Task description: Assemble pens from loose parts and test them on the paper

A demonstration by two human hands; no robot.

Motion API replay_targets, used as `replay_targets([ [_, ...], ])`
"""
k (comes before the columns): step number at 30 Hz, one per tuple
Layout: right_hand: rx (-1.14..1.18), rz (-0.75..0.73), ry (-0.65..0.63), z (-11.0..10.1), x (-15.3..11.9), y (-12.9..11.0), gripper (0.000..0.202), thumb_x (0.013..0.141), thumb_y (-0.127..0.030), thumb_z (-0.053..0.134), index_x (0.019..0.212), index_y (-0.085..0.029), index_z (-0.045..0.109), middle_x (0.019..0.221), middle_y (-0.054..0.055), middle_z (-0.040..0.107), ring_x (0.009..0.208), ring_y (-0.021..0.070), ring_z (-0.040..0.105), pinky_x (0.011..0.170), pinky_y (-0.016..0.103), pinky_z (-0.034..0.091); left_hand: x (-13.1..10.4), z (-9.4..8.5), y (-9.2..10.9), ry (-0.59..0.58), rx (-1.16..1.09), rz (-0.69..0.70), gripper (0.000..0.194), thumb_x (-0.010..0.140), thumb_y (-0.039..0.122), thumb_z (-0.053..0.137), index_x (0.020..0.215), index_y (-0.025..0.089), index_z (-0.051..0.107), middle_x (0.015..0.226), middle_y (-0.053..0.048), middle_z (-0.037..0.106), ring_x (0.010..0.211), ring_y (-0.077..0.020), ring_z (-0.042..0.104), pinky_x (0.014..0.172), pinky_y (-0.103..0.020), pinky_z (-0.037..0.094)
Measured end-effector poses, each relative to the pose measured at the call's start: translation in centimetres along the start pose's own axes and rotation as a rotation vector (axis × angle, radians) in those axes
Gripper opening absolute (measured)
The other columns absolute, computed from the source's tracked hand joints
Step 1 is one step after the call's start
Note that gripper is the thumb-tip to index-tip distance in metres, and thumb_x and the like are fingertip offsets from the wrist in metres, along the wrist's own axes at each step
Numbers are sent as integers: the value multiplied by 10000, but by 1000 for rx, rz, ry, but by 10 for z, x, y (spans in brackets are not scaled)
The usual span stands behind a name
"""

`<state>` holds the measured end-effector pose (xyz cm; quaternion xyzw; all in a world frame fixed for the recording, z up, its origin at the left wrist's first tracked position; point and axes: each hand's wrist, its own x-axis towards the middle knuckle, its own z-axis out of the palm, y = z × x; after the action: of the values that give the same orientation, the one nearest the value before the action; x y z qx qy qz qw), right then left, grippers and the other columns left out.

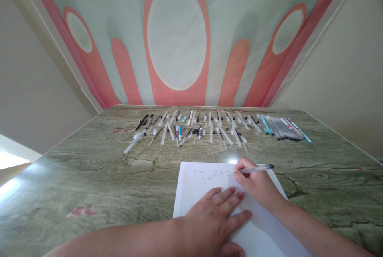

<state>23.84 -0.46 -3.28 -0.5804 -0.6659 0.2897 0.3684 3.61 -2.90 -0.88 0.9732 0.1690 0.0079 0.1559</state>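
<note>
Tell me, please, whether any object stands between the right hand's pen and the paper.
Nothing visible stands between the pen and the paper: the right hand holds its tip at the writing. The left hand rests nearer the body, clear of the tip.

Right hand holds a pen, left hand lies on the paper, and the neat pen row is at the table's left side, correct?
No: the head view shows the pen row at the right side of the table. The right hand holds a pen, and the left hand lies on the paper.
</note>
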Motion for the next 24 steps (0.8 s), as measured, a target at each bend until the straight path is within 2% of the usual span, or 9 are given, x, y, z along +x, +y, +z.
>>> replay_targets([
  [24,-31,-3,-20,0,-1,0,107,831,-221,476,724,-211,476,629,-42,506,615,145,505,589,262,389,-1,-3,1,-2,-55,-11,629,909,552,297,1428,198,276,1513,-131,186,1397,-273,125,1107,-435,157],
])
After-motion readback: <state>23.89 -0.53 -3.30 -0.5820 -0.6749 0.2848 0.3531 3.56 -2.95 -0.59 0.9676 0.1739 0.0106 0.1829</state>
